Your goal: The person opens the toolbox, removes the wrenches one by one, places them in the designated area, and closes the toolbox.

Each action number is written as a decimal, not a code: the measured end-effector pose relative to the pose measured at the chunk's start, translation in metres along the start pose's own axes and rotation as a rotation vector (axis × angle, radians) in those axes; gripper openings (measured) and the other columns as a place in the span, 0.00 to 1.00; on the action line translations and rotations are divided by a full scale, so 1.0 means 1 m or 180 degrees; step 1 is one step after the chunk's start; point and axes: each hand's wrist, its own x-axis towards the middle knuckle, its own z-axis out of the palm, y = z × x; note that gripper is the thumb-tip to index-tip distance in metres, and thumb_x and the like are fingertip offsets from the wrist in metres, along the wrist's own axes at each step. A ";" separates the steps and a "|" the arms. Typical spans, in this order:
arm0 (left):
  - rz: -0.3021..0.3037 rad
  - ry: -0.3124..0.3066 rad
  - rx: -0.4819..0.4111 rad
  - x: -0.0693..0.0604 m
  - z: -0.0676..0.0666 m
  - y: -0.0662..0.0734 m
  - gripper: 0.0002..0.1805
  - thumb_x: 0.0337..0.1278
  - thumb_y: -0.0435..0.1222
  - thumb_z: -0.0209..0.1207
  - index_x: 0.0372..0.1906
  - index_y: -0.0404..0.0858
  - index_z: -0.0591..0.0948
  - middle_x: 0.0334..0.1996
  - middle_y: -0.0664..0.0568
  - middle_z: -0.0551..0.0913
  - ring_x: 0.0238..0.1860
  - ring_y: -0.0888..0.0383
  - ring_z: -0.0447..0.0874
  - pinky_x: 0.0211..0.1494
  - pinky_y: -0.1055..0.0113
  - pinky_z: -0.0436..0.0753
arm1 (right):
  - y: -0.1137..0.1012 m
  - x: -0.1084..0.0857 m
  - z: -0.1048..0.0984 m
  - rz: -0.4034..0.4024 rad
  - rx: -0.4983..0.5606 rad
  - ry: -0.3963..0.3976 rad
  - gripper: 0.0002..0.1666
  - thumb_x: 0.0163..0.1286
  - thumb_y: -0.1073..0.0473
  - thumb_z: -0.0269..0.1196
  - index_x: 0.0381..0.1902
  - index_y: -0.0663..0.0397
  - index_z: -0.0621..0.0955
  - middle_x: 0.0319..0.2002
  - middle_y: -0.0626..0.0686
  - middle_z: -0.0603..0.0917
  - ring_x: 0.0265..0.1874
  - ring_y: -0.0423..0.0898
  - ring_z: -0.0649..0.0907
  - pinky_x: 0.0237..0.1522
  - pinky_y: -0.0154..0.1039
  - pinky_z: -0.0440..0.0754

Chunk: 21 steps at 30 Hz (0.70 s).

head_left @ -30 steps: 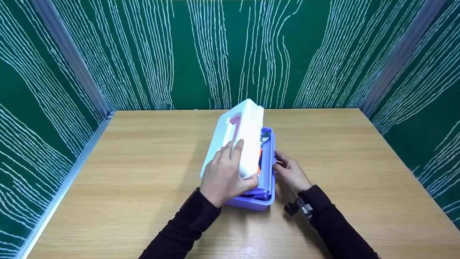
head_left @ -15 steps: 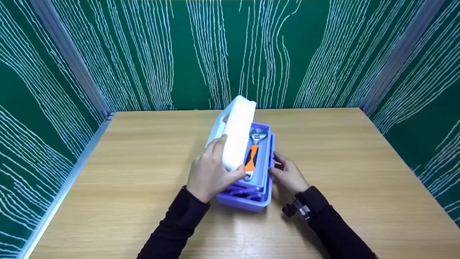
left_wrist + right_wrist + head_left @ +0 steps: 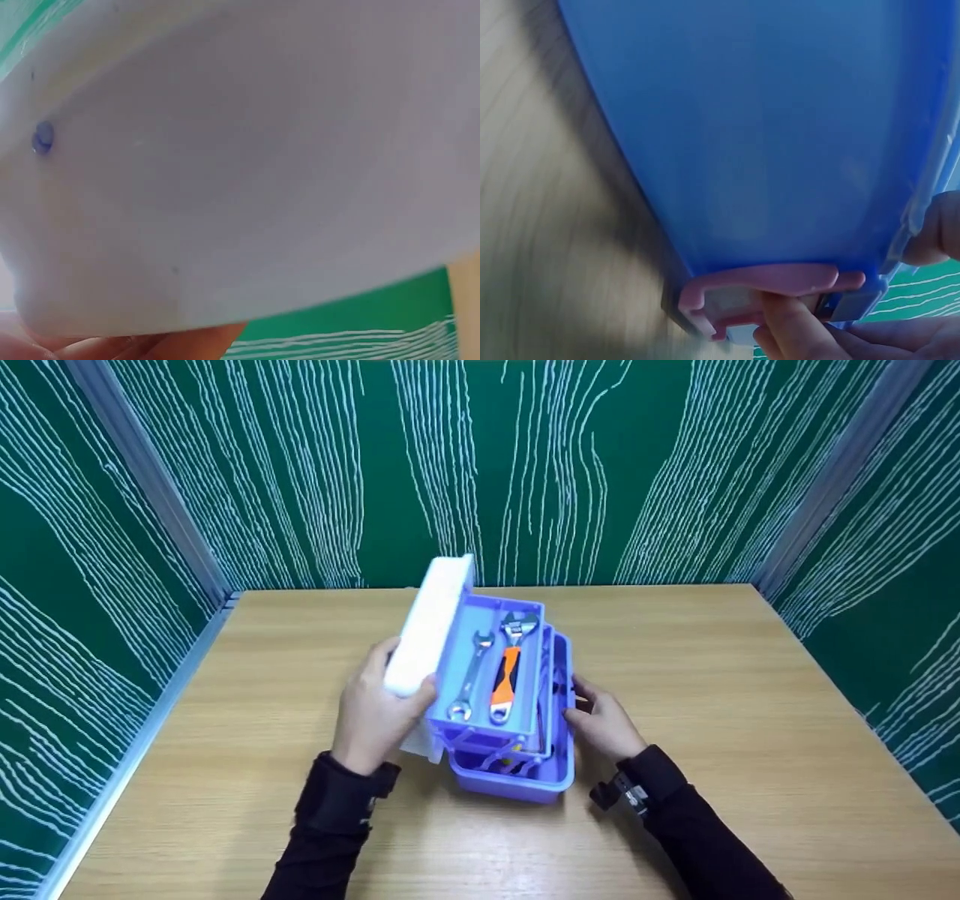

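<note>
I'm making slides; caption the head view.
Left hand holds the white lid of a purple toolbox, two wrenches in its top tray.

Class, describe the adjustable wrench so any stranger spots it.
On the table sits a purple toolbox. In its top tray, right of a plain spanner in the head view, lies the adjustable wrench. Its orange-and-black handle sets it apart.

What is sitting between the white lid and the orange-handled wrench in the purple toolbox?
A silver wrench lies between the white lid and the orange-handled wrench, in the top tray; the head view shows it.
</note>
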 end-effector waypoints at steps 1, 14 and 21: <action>-0.0058 -0.0003 -0.0070 0.000 -0.003 -0.004 0.37 0.49 0.46 0.67 0.65 0.37 0.72 0.50 0.42 0.83 0.43 0.49 0.83 0.38 0.56 0.86 | 0.000 0.000 0.000 -0.0011 0.0005 -0.0003 0.40 0.66 0.72 0.52 0.74 0.74 0.51 0.67 0.75 0.66 0.65 0.67 0.72 0.53 0.29 0.79; -0.0762 -0.0452 -0.0638 0.005 -0.035 -0.060 0.28 0.68 0.42 0.53 0.71 0.43 0.67 0.58 0.37 0.80 0.50 0.47 0.84 0.49 0.56 0.84 | 0.001 -0.002 0.008 0.0235 -0.0061 0.0088 0.36 0.65 0.71 0.53 0.71 0.75 0.59 0.62 0.75 0.72 0.60 0.64 0.77 0.52 0.32 0.81; -0.1253 -0.0611 -0.1164 0.009 -0.044 -0.086 0.29 0.68 0.49 0.55 0.69 0.43 0.68 0.54 0.33 0.81 0.40 0.57 0.86 0.39 0.63 0.86 | 0.003 -0.003 0.008 0.0141 0.0007 0.0123 0.36 0.66 0.71 0.54 0.71 0.75 0.58 0.64 0.75 0.70 0.61 0.66 0.76 0.54 0.34 0.80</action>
